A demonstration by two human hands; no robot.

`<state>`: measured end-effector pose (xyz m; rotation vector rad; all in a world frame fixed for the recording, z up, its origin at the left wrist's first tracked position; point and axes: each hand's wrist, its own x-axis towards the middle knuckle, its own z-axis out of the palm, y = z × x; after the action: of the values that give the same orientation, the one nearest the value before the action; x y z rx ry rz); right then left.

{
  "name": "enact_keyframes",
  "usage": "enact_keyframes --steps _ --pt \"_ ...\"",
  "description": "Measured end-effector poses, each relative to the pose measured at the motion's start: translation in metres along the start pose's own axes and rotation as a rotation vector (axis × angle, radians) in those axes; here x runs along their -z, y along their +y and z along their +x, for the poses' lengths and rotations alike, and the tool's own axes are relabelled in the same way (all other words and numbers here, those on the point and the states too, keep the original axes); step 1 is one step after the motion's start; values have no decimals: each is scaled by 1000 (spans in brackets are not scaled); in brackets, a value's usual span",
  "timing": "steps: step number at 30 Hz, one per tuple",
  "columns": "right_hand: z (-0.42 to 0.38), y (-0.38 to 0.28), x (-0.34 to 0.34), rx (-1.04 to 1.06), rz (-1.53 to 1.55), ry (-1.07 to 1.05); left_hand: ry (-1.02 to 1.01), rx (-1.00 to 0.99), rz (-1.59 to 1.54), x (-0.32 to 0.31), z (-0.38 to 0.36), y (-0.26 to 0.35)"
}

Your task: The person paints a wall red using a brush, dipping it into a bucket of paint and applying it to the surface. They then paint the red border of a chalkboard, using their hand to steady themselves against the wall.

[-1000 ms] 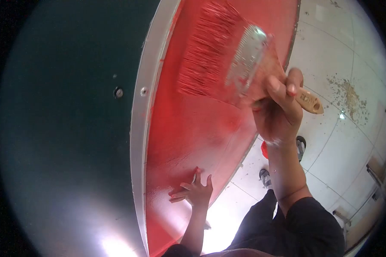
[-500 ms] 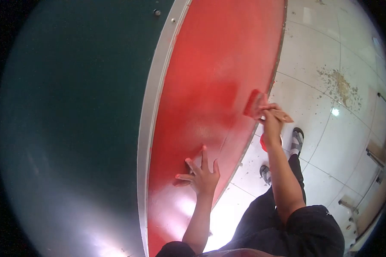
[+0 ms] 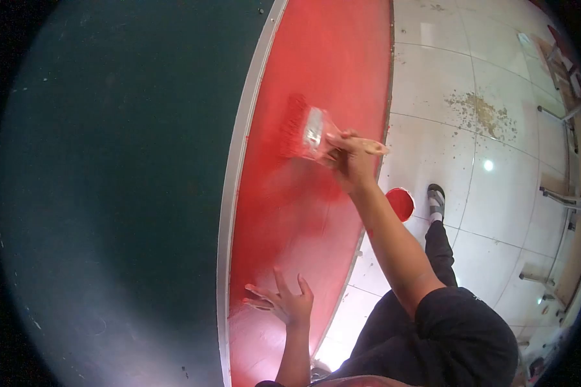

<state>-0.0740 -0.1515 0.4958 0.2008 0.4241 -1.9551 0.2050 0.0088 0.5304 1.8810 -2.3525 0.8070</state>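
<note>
My right hand (image 3: 353,158) grips a wide paintbrush (image 3: 312,132) by its wooden handle. Its red-coated bristles press against the red-painted wall (image 3: 329,58), close to the light trim strip. Lower on the same wall, my left hand (image 3: 287,303) has its fingers spread and holds nothing; red paint marks its fingertips. Around the brush the paint looks darker and wetter than on the paler stretches. A bucket (image 3: 400,204) of red paint stands on the floor under my right forearm.
A grey metal strip (image 3: 234,187) divides the red surface from a dark green board (image 3: 110,161) on the left. White floor tiles (image 3: 497,193) lie to the right, with a brown stain (image 3: 484,116). My sandalled foot (image 3: 436,201) is beside the bucket. Metal-legged furniture (image 3: 565,197) lines the far right.
My right hand has swung the brush left, from the wall's lower edge onto the red surface nearer the trim. My left hand has shifted slightly down, and the bucket shows more fully.
</note>
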Motion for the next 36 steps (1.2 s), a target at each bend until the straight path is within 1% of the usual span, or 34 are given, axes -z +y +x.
enact_keyframes --steps 1,2,3,4,5,6,7,8,10,12,13,15,17,19,20,22,23,25,26,27,29,30,31,33,34,35,36 --pt "1 0 19 -32 -36 126 8 -1 -4 -2 -3 -1" --pt "3 0 41 -27 -36 123 -92 43 46 -3 -6 -3" --pt "5 -1 66 11 -215 207 -202 85 97 -6 -9 -6" --pt "5 -2 80 48 -399 295 -210 80 92 -11 -9 -5" --pt "1 -6 77 56 -405 299 -195 120 143 -19 -5 -1" --pt "-5 -10 74 114 -427 282 -179 160 194 -23 -3 2" --pt "-10 -14 72 169 -448 266 -183 156 188 -24 -4 3" --pt "-18 -21 56 172 -450 271 -177 156 185 -25 -4 2" --pt "-36 -33 5 234 -294 38 -187 147 193 -27 -6 -2" --pt "-42 -43 -33 181 -44 -178 -172 142 205 -28 -6 -2" --pt "-40 -41 -44 182 -41 -175 -172 139 208 -29 -7 -2" --pt "-35 -33 -60 139 30 -233 -198 144 227 -31 -7 -2" --pt "-21 -14 -45 139 5 -250 -190 143 228 -31 -7 -1" --pt "-9 2 -17 19 32 -124 -181 152 227 -32 -7 -1" --pt "-11 -1 -11 17 31 -128 -156 145 242 -35 -8 -1" --pt "-22 -10 8 157 -268 148 -134 136 255 -35 -10 -3" --pt "-20 -13 24 161 -272 152 -137 134 261 -35 -10 -3" --pt "-12 -12 52 675 -741 -276 -142 132 264 -38 -9 -2" --pt "-29 -22 19 639 -466 -441 -124 130 285 -39 -10 -3" --pt "-29 -31 14 634 -465 -441 -106 129 307 -40 -11 -3" --pt "-21 -46 10 1235 -1218 -698 -126 137 327 -39 -12 -5" --pt "-19 -55 -2 1416 -1363 -738 -139 146 340 -40 -10 -3" --pt "-12 -63 -5 1412 -1362 -744 -143 151 341 -41 -10 -3" --pt "10 -79 -2 1680 -1550 -1131 -127 159 368 -42 -10 -2" --pt "19 -82 1 1726 -1519 -1180 -136 174 370 -42 -9 -1" --pt "26 -85 0 1719 -1505 -1205 -96 156 394 -42 -8 -1" --pt "32 -89 -2 1740 -1467 -1273 -60 141 419 -42 -7 0"
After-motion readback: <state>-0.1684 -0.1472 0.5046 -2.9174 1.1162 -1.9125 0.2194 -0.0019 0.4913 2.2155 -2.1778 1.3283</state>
